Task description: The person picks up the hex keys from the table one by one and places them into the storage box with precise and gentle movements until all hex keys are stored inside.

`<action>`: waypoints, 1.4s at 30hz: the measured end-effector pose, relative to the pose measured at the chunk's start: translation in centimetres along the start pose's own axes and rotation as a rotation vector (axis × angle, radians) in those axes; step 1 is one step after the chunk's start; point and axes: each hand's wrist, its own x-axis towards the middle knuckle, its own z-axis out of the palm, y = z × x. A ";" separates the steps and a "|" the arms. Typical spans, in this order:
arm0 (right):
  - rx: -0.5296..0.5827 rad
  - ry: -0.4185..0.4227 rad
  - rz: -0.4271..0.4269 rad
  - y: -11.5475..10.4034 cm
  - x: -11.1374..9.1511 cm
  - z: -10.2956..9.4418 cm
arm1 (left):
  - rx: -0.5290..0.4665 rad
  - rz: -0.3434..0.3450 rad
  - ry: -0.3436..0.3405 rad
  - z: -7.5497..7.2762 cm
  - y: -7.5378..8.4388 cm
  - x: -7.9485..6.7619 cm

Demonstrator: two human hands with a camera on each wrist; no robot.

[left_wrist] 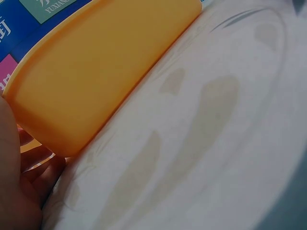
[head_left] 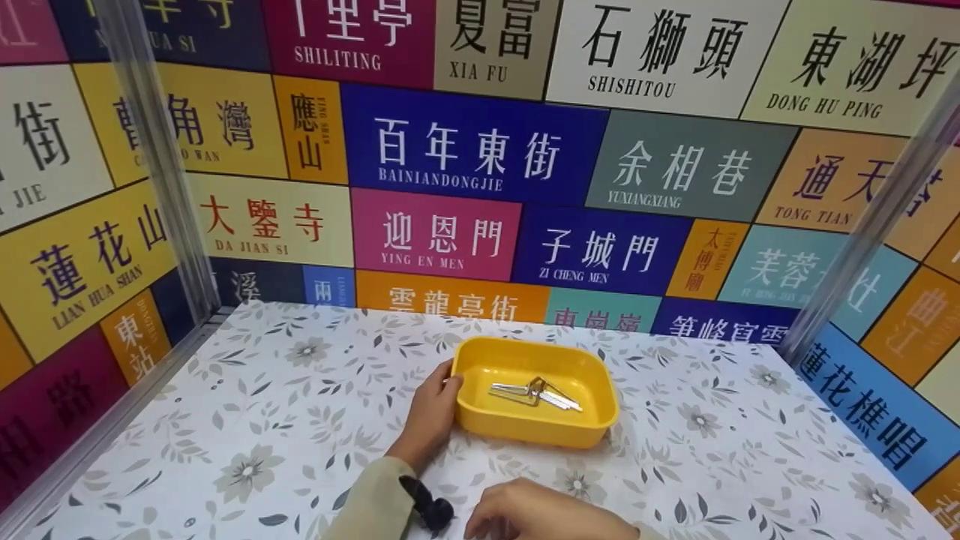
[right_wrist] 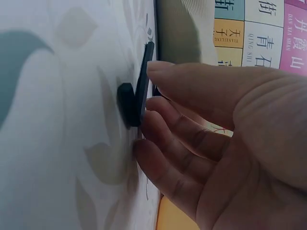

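Note:
A yellow plastic basin [head_left: 525, 431] with rounded corners stands on the patterned tabletop. My left hand [head_left: 433, 414] grips its left end, with the thumb at the rim and the other fingers low against the outer wall, as the left wrist view shows. Inside the basin lies a small cluster of thin silvery metal pieces [head_left: 536, 392], some long and narrow. My right hand [head_left: 544, 511] is nearer the front, its fingers loosely bent and holding nothing. Close by its fingertips is the black device [head_left: 431, 508] strapped on my left wrist.
A white tablecloth [head_left: 247, 465] with grey flowers and leaves covers the table. Behind rises a wall of coloured name signs [head_left: 472, 142]. Transparent upright edges stand at the back left [head_left: 161, 150] and back right [head_left: 862, 247] corners.

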 end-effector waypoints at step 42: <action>-0.500 -0.094 -0.006 -0.6 -0.3 -0.1 | 0.005 -0.021 0.005 0.2 -0.1 0.0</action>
